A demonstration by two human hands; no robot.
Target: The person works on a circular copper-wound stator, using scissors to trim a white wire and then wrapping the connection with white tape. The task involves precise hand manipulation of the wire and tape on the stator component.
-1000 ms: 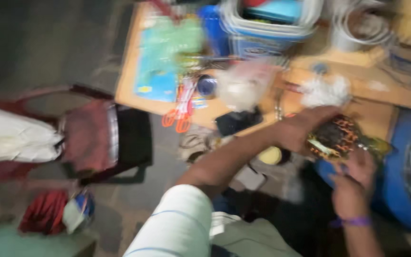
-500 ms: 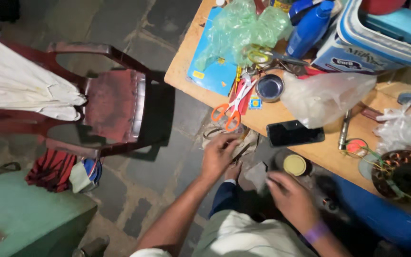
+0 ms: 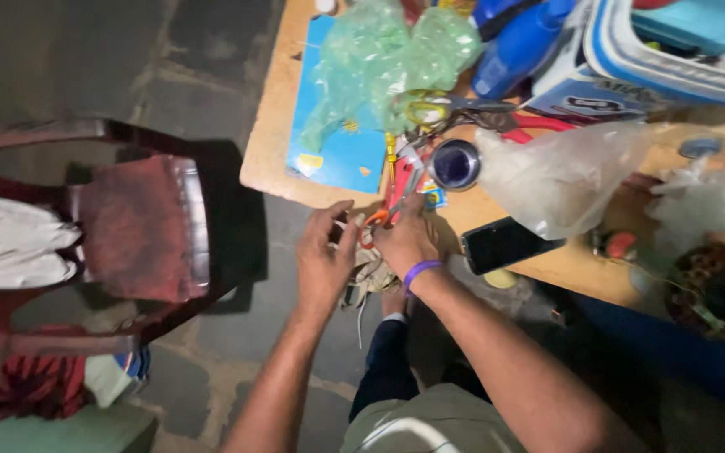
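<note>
Gripping orange-handled scissors point(image 3: 398, 189) at the table edge, right hand point(image 3: 407, 239); left hand point(image 3: 322, 260) half-open, empty.

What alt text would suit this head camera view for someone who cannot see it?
Seen from above, a person's right hand takes hold of orange-handled scissors at the edge of a cluttered wooden table, the left hand close beside it. A dark phone, crumpled plastic bags and a red chair surround them.

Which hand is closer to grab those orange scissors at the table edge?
The right hand, probably. It already lies over the orange scissors at the table edge, while the left hand sits lower, off the table.
</note>
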